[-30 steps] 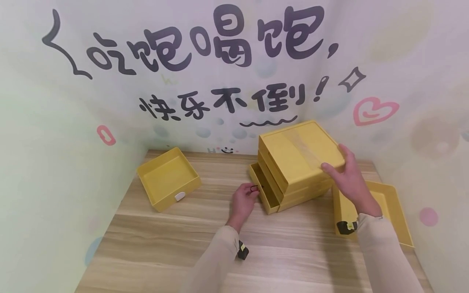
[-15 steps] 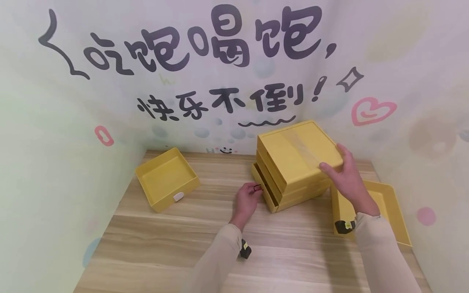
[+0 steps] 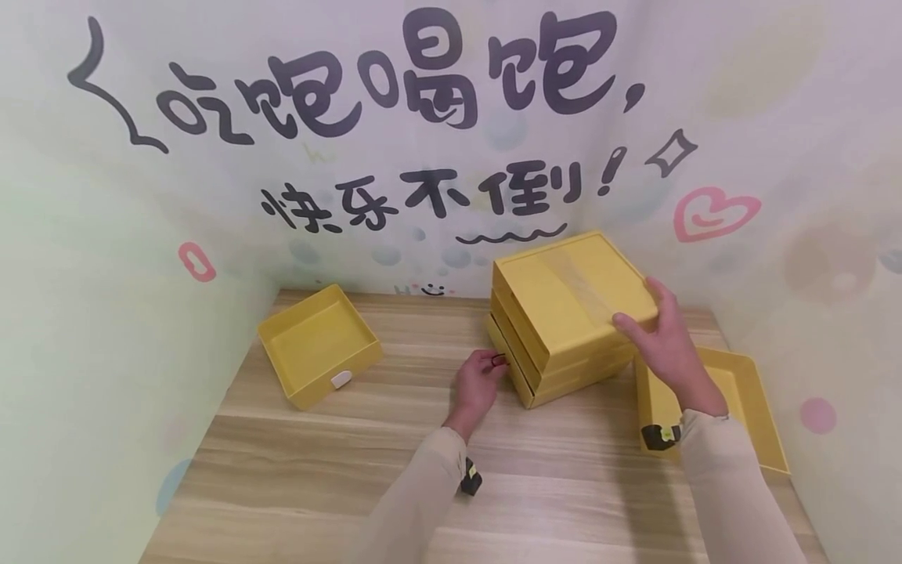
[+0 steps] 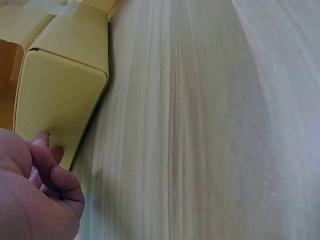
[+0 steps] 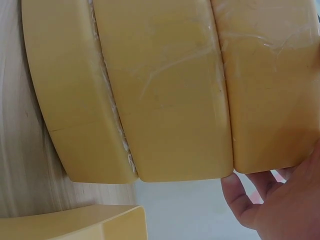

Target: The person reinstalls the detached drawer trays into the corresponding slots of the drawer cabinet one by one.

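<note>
Drawer cabinet (image 3: 574,294), yellow and three tiers high, stands upright on the wood-grain tabletop (image 3: 303,478), its front angled toward the person's left, and from where I'm standing I can see a strip of clear tape (image 3: 579,286) running across its top. Its bottom drawer (image 4: 55,95) sits nearly all the way in, a narrow dark gap showing along the front panel's upper edge. The left hand (image 3: 476,385) is at that panel, just outside the cabinet, fingers curled in and close together; whether they pinch anything there, I can't tell. Across the cabinet's top, at the back corner on the person's right, the right hand (image 3: 672,345) grips the edge, thumb on the top face and fingers apart from it, over the side. Well to the left of the cabinet lies a loose yellow drawer (image 3: 317,384) with a white pull tab (image 3: 341,379). Just right of the cabinet rests another yellow drawer (image 3: 754,392), partly covered by a beige sleeve (image 3: 729,470). Behind the cabinet rises a pale wall (image 3: 373,266) printed with big dark Chinese lettering (image 3: 428,175).
</note>
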`<state>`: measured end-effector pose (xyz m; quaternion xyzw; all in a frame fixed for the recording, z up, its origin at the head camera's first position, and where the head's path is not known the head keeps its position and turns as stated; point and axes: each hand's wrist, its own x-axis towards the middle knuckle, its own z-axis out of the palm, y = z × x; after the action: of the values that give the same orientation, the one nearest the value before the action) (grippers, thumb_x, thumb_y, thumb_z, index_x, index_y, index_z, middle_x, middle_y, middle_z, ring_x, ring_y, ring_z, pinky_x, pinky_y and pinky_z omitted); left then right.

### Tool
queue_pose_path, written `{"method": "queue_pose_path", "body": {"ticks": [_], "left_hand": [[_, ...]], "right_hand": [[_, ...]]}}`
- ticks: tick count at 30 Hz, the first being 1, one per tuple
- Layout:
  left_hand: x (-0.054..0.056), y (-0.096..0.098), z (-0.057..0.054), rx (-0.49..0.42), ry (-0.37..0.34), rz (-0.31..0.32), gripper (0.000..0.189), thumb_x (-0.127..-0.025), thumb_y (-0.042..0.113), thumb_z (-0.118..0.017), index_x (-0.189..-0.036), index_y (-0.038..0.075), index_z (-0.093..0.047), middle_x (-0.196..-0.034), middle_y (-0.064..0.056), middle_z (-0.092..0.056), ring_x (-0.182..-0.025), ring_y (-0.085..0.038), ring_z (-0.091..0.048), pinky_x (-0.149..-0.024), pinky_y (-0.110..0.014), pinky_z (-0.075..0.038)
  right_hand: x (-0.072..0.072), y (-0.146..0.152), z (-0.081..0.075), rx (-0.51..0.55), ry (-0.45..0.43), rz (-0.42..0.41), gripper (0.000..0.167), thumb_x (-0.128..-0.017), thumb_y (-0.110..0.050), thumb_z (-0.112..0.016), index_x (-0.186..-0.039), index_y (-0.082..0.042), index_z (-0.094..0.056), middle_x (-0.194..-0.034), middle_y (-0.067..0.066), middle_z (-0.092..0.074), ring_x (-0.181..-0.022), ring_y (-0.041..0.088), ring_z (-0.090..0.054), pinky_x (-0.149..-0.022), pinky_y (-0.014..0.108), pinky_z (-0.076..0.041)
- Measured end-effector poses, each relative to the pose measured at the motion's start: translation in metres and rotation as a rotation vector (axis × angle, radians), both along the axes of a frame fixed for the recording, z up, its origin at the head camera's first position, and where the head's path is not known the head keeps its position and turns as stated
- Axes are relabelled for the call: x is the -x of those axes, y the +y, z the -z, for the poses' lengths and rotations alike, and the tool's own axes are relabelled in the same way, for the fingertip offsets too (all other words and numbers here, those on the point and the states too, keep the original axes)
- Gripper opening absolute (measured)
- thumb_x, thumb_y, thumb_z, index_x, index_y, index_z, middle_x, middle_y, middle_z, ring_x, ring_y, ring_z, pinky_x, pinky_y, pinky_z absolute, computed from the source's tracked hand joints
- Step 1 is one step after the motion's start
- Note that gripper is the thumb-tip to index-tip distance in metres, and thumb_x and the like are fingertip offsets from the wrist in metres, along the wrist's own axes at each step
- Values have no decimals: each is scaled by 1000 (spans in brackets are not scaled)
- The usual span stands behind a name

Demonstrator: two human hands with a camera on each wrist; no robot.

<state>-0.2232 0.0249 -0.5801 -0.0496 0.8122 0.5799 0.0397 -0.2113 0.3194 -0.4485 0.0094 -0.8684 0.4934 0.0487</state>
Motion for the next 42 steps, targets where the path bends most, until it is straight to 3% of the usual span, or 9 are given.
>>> {"method": "queue_pose_path", "body": {"ticks": [9,17,26,28,35,38,42], "left_hand": [[2,-1,-5,8,29,52,30,-97,19,-69,-124,9,-65,-118,-6,-77,-109,-18,-73,-87,-30,-59],[5,1,-3,54,30,18,28,-96,21,-71,-122,12,-67,-114,-4,-78,-101,-15,-74,-78,-26,-57],[6,5,-3,31,-9,42,33,-96,23,-71,-127,12,-65,-119,-5,-77,-105,-15,-74,-82,-28,-59],[7,4,-3,25,-12,53,34,-96,23,-71,-127,12,-65,-119,-5,-76,-102,-13,-74,-79,-26,-58],[13,-10,-5,-56,-8,122,36,-96,22,-71,-127,6,-63,-117,-10,-74,-68,-21,-69,-57,-26,-54],[14,-15,-7,-36,-2,132,39,-96,29,-71,-127,6,-63,-118,-10,-74,-69,-19,-70,-60,-26,-55],[12,-25,-10,72,17,128,43,-95,38,-70,-129,12,-63,-119,-5,-74,-86,-15,-73,-74,-31,-58]], "right_hand": [[1,0,3,2,-3,17,93,-99,-39,-64,-165,-16,-2,-171,20,-7,-155,42,-14,-125,63,-11],[6,-3,8,6,18,7,94,-98,-39,-66,-165,-14,-4,-172,16,-6,-158,37,-9,-126,62,-8],[3,1,8,-2,24,9,93,-98,-39,-65,-165,-16,-4,-172,15,-6,-158,38,-9,-125,64,-9],[2,1,7,0,28,10,93,-99,-38,-65,-165,-16,-4,-172,15,-7,-157,38,-10,-125,63,-10],[5,-4,6,7,36,4,92,-99,-38,-65,-165,-15,-4,-171,16,-7,-156,39,-13,-125,63,-12],[4,-4,6,8,37,5,92,-99,-38,-64,-165,-16,-4,-172,15,-6,-157,39,-10,-125,64,-10],[1,-2,7,8,38,8,91,-100,-38,-63,-165,-17,-3,-172,14,-4,-158,38,-5,-124,66,-6]]}}
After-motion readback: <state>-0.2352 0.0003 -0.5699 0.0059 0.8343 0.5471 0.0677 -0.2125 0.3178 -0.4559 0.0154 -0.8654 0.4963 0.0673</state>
